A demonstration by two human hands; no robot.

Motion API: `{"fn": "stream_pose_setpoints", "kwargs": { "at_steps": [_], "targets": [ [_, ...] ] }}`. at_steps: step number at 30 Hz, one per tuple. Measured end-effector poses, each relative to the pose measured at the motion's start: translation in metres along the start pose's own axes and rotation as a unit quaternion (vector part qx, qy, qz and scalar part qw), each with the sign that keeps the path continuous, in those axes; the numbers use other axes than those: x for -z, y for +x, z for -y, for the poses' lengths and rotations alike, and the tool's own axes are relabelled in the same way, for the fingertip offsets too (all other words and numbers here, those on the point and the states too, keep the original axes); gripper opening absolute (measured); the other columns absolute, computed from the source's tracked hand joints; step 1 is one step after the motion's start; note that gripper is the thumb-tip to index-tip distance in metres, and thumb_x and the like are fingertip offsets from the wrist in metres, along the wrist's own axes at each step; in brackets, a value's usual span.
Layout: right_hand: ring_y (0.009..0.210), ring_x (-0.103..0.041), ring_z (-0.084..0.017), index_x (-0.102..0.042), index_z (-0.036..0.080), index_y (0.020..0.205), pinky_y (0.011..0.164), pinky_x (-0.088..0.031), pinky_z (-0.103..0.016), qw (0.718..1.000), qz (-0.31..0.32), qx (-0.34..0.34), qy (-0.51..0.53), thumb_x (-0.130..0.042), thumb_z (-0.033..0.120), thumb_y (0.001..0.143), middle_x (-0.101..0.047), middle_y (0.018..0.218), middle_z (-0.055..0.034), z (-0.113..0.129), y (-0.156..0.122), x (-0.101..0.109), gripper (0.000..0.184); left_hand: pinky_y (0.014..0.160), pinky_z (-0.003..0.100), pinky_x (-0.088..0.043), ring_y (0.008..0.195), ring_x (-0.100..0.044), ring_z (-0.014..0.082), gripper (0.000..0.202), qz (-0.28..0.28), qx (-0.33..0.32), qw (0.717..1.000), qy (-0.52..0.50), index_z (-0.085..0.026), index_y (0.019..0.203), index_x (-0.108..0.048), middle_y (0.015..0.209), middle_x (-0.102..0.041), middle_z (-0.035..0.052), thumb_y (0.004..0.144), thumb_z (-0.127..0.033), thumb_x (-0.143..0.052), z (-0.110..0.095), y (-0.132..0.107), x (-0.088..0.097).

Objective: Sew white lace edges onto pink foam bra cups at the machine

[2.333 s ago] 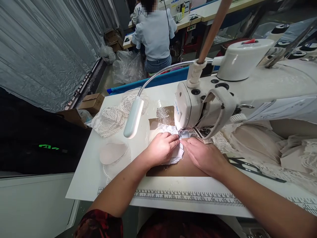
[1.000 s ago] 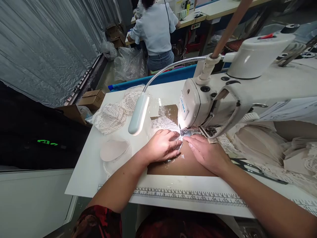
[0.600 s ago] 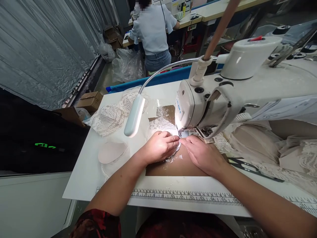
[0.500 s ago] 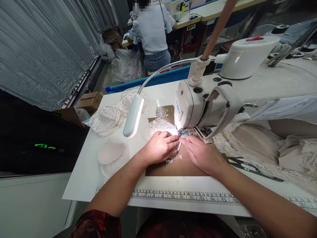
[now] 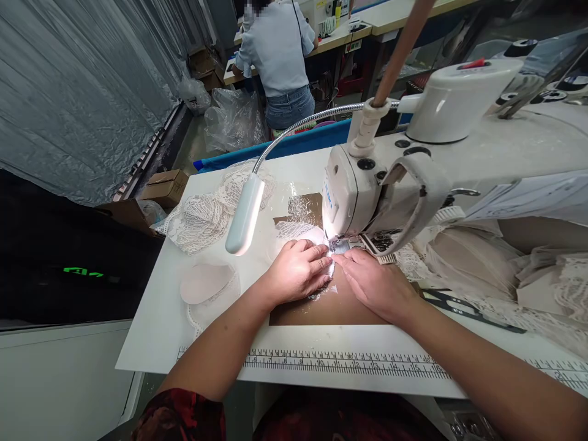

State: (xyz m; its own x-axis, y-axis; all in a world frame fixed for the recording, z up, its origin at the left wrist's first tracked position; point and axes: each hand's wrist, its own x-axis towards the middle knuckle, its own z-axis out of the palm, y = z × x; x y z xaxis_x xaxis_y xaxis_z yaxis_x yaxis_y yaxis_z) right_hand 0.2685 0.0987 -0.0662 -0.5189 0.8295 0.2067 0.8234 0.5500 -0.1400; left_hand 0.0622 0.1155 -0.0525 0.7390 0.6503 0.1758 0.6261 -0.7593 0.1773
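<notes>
A white sewing machine point(image 5: 413, 165) stands on the white table point(image 5: 156, 324). A white lace piece point(image 5: 294, 231) lies under its needle, lit brightly. My left hand point(image 5: 296, 271) lies on the lace with its fingers curled, pressing it down just left of the needle. Just right of the needle my right hand point(image 5: 374, 283) rests flat on the brown patch, its fingertips on the lace edge. The fingertips of both hands nearly meet at the presser foot point(image 5: 337, 245).
A gooseneck lamp point(image 5: 243, 214) hangs over the table's left middle. A lace pile point(image 5: 202, 217) and a beige cup pad point(image 5: 204, 283) lie at left. Beige fabric and lace point(image 5: 482, 257) sit under the machine arm, scissors point(image 5: 463, 303) in front. Another person point(image 5: 275, 55) works behind.
The lace piece has fed back under the needle, so less of it shows near my hands. Both hands stay at the presser foot, shifted only slightly.
</notes>
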Motion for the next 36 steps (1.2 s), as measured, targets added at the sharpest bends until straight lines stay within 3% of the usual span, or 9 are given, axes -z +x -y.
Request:
{"fn": "stream_pose_setpoints", "kwargs": {
  "at_steps": [9, 15, 20, 30, 36],
  "targets": [
    [0.075, -0.06, -0.015, -0.068, 0.018, 0.107, 0.062, -0.043, -0.026, 0.994, -0.035, 0.055, 0.092, -0.041, 0.012, 0.086, -0.068, 0.091, -0.0064, -0.012, -0.011, -0.003, 0.035, 0.085, 0.037, -0.045, 0.095, -0.056, 0.0207, 0.026, -0.039, 0.012, 0.996, -0.073, -0.017, 0.093, -0.069, 0.108, -0.066, 0.0085, 0.09, -0.034, -0.049, 0.003, -0.001, 0.001],
    [0.076, -0.06, -0.015, -0.066, 0.017, 0.112, 0.063, -0.043, -0.026, 0.993, -0.048, 0.058, 0.095, -0.041, 0.01, 0.086, -0.068, 0.091, -0.0061, -0.009, -0.012, -0.004, 0.037, 0.084, 0.034, -0.045, 0.093, -0.055, 0.0187, 0.025, -0.056, -0.003, 0.996, -0.075, -0.017, 0.091, -0.068, 0.103, -0.066, 0.0078, 0.092, -0.032, -0.048, 0.003, 0.0, -0.001],
    [0.076, -0.057, -0.016, -0.069, 0.019, 0.107, 0.062, -0.041, -0.026, 0.996, -0.018, 0.069, 0.053, -0.042, 0.01, 0.085, -0.065, 0.086, -0.0067, -0.005, -0.008, 0.0, 0.036, 0.084, 0.034, -0.044, 0.095, -0.055, 0.0184, 0.025, -0.042, -0.023, 0.997, -0.057, -0.018, 0.098, -0.067, 0.108, -0.065, 0.007, 0.094, -0.031, -0.045, 0.003, 0.0, -0.002],
    [0.074, -0.056, -0.016, -0.07, 0.021, 0.104, 0.062, -0.041, -0.026, 0.993, -0.047, 0.071, 0.083, -0.041, 0.012, 0.085, -0.065, 0.084, -0.0061, -0.01, -0.012, -0.004, 0.035, 0.072, 0.033, -0.041, 0.078, -0.052, 0.0184, 0.024, 0.002, 0.067, 0.996, -0.054, -0.017, 0.077, -0.063, 0.079, -0.06, 0.0055, 0.091, -0.03, -0.048, -0.001, 0.001, 0.0],
    [0.073, -0.055, -0.016, -0.07, 0.021, 0.104, 0.061, -0.04, -0.026, 0.993, -0.041, 0.076, 0.08, -0.041, 0.013, 0.087, -0.063, 0.082, -0.0057, -0.01, -0.01, -0.003, 0.035, 0.073, 0.033, -0.04, 0.079, -0.053, 0.0196, 0.026, 0.008, 0.079, 0.996, -0.049, -0.016, 0.078, -0.063, 0.078, -0.06, 0.0063, 0.091, -0.031, -0.047, -0.004, 0.002, -0.001]
  ]
}}
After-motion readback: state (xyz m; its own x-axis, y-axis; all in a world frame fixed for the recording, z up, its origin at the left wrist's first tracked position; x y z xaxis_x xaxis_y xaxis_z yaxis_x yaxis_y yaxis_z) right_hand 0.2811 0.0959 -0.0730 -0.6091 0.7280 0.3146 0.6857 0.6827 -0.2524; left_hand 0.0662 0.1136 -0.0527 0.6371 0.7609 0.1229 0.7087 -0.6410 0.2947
